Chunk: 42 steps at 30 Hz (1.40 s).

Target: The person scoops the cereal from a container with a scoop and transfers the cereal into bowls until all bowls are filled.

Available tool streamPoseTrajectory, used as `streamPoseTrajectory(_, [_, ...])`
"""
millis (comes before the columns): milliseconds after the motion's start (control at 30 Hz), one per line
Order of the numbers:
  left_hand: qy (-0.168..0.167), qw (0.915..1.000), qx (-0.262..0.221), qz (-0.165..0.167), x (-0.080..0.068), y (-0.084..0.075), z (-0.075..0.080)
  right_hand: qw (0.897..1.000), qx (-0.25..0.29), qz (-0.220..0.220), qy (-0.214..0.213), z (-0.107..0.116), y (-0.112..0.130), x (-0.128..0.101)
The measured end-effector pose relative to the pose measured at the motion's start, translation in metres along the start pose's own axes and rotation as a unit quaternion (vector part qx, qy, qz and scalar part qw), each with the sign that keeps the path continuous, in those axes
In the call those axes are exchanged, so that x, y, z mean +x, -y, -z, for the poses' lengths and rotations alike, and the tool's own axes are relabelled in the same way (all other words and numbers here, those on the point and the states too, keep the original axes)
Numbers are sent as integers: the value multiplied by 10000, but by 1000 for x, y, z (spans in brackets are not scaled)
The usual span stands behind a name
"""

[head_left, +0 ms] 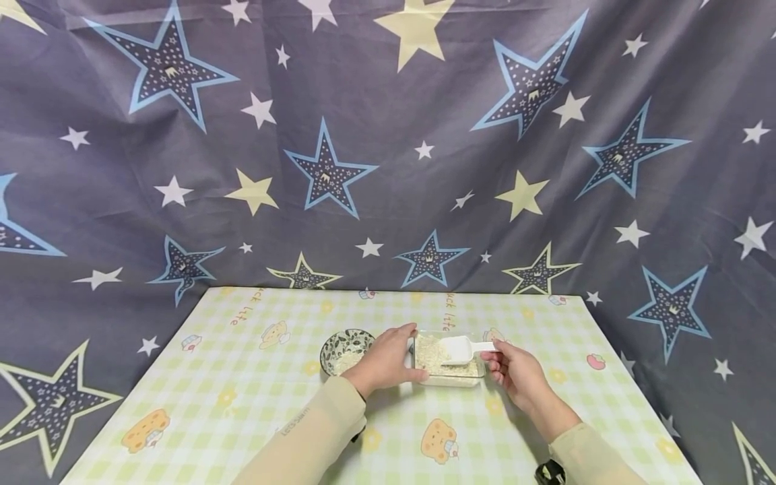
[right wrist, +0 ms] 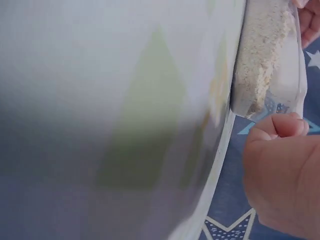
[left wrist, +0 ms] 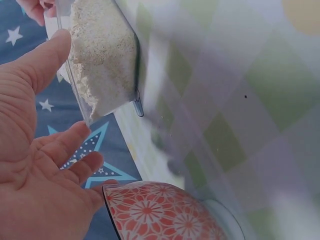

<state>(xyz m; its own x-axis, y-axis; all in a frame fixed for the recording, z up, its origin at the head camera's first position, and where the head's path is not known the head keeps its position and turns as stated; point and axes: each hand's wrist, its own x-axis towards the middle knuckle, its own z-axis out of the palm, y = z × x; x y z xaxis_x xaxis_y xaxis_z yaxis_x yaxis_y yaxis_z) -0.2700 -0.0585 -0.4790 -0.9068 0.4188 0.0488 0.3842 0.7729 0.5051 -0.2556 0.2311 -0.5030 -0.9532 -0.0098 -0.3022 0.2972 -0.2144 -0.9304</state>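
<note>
A clear rectangular container (head_left: 451, 381) holds pale flakes that look like oats (head_left: 430, 351). My left hand (head_left: 383, 360) steadies its left end, thumb at the front rim and fingers toward the back. My right hand (head_left: 520, 374) pinches the handle of a white scoop (head_left: 459, 350), whose head lies in the flakes at the container's right side. Left of the container stands a bowl (head_left: 330, 348) with a dark leaf pattern inside and some of the same flakes. Its red flowered outside (left wrist: 160, 212) shows in the left wrist view, close to my left hand's lower fingers.
A green-and-white checked cloth (head_left: 200, 377) with cartoon prints covers the table. Behind the table's far edge hangs a dark curtain (head_left: 388, 222) with stars. The bowl stands close to the container, partly behind my left hand.
</note>
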Motion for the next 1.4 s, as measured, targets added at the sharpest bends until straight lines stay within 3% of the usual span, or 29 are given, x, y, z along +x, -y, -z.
streamPoseTrajectory(200, [31,10000,67,-30,0,0,1,9914,1263,-311,155,10,3,0])
streamPoseTrajectory(333, [29,10000,50,-42,1,0,1,9831,1794,-322,166,14,8,0])
streamPoseTrajectory(700, [-57,9999,9,-88,-4,-1,1,9824,1839,-255,227,10,13,-2])
streamPoseTrajectory(900, [-336,9992,-85,-207,-18,7,17,9841,1742,-208,291,9,17,-3])
streamPoseTrajectory(1033, [-533,9985,-41,-68,-34,26,34,9855,1646,-192,353,5,20,-3])
streamPoseTrajectory(1167, [-713,9972,-92,199,-52,54,46,9865,1581,-210,380,-4,25,-5])
streamPoseTrajectory(1400, [-912,9939,-73,623,-81,103,53,9895,1325,-84,568,-34,30,-2])
